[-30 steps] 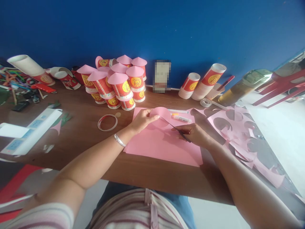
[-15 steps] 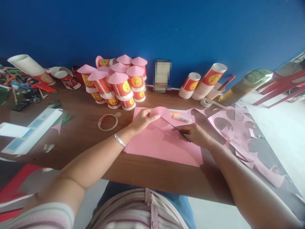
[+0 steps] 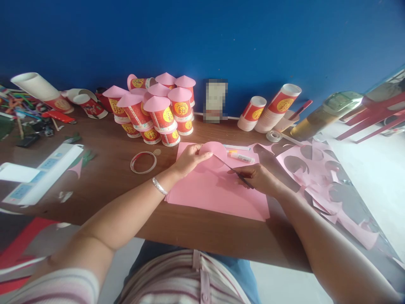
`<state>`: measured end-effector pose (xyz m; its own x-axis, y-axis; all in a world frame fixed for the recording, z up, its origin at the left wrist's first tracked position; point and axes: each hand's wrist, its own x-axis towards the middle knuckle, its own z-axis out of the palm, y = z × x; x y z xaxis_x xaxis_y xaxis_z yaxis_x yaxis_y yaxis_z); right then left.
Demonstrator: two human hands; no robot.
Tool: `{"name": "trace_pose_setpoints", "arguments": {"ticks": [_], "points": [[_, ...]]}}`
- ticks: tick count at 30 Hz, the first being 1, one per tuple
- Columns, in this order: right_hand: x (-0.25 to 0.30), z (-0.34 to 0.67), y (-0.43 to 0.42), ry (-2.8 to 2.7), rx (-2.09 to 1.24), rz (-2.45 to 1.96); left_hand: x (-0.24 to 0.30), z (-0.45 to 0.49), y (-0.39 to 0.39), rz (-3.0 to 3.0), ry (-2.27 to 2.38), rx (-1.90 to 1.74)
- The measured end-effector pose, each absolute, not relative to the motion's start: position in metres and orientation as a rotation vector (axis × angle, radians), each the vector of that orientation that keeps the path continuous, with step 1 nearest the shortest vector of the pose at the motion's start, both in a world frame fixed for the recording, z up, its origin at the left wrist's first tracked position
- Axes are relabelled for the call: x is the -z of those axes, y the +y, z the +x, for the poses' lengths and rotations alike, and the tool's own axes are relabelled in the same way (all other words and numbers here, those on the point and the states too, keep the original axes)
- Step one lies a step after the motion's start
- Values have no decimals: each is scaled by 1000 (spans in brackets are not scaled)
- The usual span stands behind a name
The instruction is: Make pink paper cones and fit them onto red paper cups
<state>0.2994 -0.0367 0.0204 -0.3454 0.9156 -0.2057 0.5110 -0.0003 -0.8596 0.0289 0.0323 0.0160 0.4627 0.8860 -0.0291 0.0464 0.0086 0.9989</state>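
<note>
My left hand (image 3: 189, 159) pinches a round pink paper disc (image 3: 215, 153) and holds it just above a stack of pink paper sheets (image 3: 218, 190) on the brown table. My right hand (image 3: 260, 177) is closed on a pair of scissors (image 3: 233, 170) whose blades reach into the disc's right side. A glue stick (image 3: 241, 158) lies just behind the disc.
Red paper cups with pink cone lids (image 3: 158, 109) are piled at the back by the blue wall. Stacked cups (image 3: 274, 108) lie to the right, a tape ring (image 3: 143, 162) to the left. Pink offcuts with round holes (image 3: 322, 177) cover the right side. A white power strip (image 3: 41, 173) lies left.
Almost nothing has moved; the scissor blades have shifted slightly at the disc's edge while both hands stay in place.
</note>
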Motion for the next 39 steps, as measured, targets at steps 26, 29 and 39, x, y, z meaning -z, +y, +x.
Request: {"name": "trace_pose_setpoints", "arguments": {"ticks": [26, 29, 39], "points": [[-3, 309, -33, -2197, -214, -1807, -21, 33, 28, 1277, 968, -1043], [-14, 312, -34, -2289, -282, -1754, -21, 34, 28, 1306, 960, -1054], [-45, 340, -40, -2499, -448, -1684, -16, 34, 33, 1397, 967, -940]]}}
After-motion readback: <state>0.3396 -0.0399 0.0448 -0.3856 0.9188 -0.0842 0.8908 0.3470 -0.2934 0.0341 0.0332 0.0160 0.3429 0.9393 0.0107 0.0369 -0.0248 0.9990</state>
